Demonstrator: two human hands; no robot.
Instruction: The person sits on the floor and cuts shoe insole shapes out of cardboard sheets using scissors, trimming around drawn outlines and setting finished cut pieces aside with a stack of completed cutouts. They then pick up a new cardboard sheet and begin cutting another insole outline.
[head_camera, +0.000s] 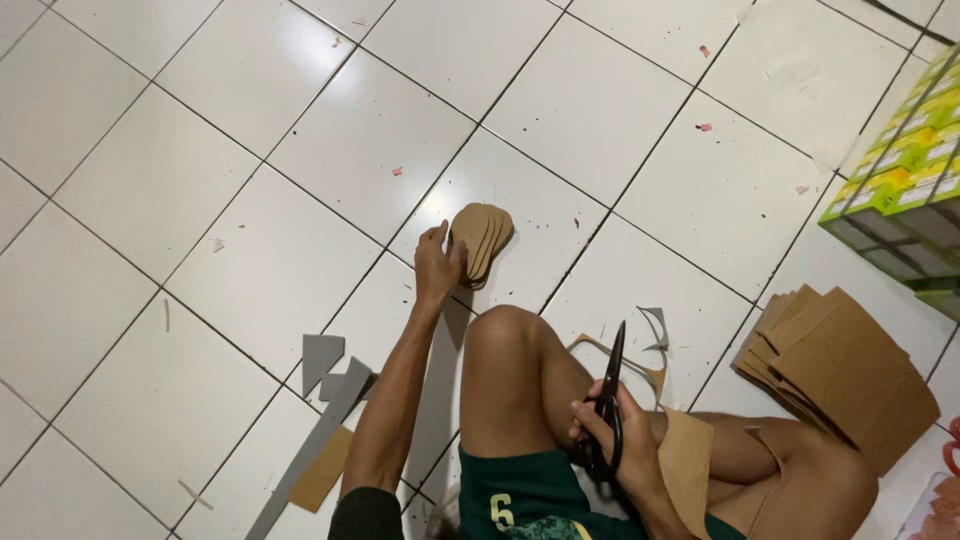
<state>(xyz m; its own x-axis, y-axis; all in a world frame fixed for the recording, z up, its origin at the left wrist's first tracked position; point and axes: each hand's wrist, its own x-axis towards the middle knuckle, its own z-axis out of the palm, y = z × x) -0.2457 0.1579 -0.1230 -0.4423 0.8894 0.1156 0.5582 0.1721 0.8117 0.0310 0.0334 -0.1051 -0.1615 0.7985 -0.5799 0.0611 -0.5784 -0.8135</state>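
Your left hand (437, 266) grips the stack of brown sole-shaped cardboard cutouts (481, 238) on the white tiled floor (150, 180) | your right hand (612, 432) clasps black scissors (610, 390) by your knee | brown cardboard sheets (840, 365) lie right.

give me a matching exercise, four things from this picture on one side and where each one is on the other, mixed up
Things:
1. scissors
2. stack of sole-shaped cutouts
3. pile of brown cardboard sheets
4. grey scraps

Places:
A. on the tiles left of the left arm
B. in the right hand
C. on the floor at the right, near the green boxes
D. under the left hand, on the tiles ahead of the knee

Pairs: 1-B, 2-D, 3-C, 4-A
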